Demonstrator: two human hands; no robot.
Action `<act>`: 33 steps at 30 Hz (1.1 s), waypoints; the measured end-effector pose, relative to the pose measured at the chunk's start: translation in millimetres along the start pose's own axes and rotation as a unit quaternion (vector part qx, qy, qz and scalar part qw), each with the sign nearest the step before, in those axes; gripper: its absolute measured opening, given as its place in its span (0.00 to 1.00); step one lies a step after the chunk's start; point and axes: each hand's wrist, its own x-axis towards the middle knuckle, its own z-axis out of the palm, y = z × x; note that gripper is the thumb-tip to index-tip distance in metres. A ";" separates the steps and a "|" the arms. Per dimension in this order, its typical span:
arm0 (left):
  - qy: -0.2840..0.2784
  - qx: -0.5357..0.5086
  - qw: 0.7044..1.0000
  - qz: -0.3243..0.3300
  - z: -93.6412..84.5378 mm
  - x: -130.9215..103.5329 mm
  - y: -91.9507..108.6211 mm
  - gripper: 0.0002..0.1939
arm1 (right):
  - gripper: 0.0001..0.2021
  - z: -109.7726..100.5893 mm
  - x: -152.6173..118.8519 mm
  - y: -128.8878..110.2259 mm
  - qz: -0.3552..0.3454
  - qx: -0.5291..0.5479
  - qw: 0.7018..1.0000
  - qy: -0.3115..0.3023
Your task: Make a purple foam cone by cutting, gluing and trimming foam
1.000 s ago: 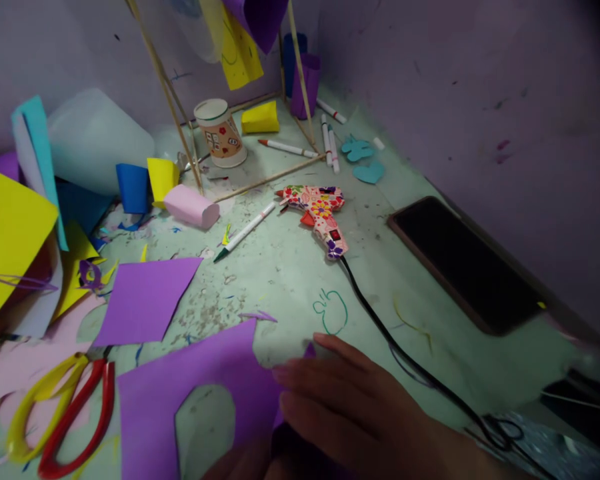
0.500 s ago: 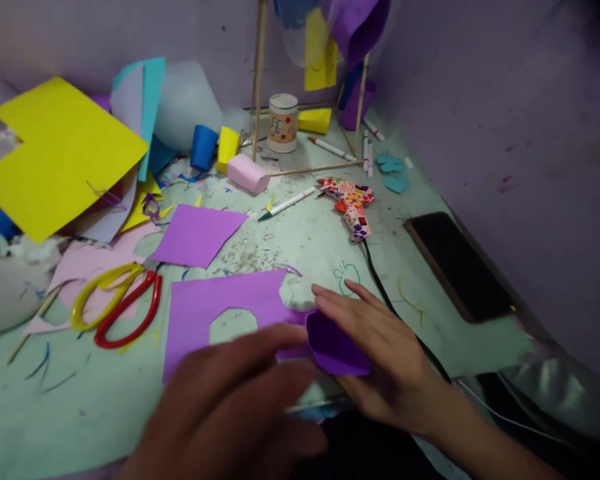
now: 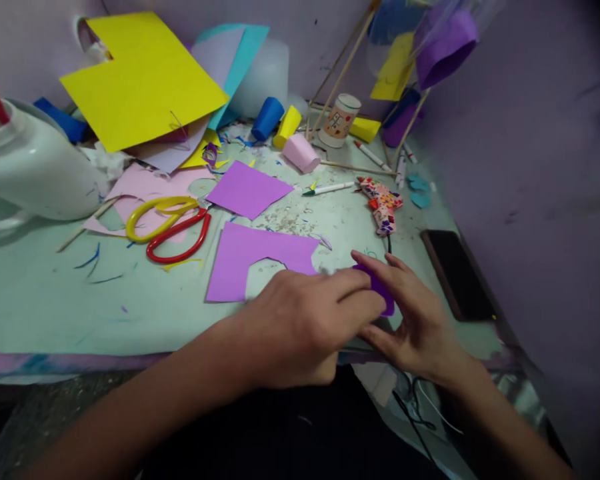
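In the head view, the purple paper piece (image 3: pixel 386 303) lies between both hands near the surface's (image 3: pixel 145 327) front edge, its visible part slanting toward the right palm; the right hand (image 3: pixel 423 327) cups it between parted fingers and thumb; the left hand's (image 3: pixel 305 320) curled fingers touch it, their pinch unclear.

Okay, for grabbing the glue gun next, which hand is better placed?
Probably your right hand: its fingertips are nearer the glue gun, which lies just beyond them. Your left hand is farther off, though both are at the purple piece.
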 end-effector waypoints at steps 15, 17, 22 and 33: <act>-0.142 0.106 0.984 0.014 14.6 34.1 -10.5 0.11 | 0.37 -13.0 10.5 32.3 -0.026 0.331 0.939 -0.087; -0.118 0.108 0.987 0.032 14.7 34.9 -10.4 0.09 | 0.39 -14.6 13.1 36.4 -0.031 0.354 0.930 -0.096; -0.094 0.142 0.983 0.075 15.7 37.5 -4.7 0.07 | 0.38 -18.7 16.0 39.8 -0.041 0.361 0.926 -0.104; -0.074 0.167 0.981 0.065 21.8 34.9 -0.9 0.04 | 0.45 -9.4 9.8 39.1 -0.019 0.292 0.950 -0.108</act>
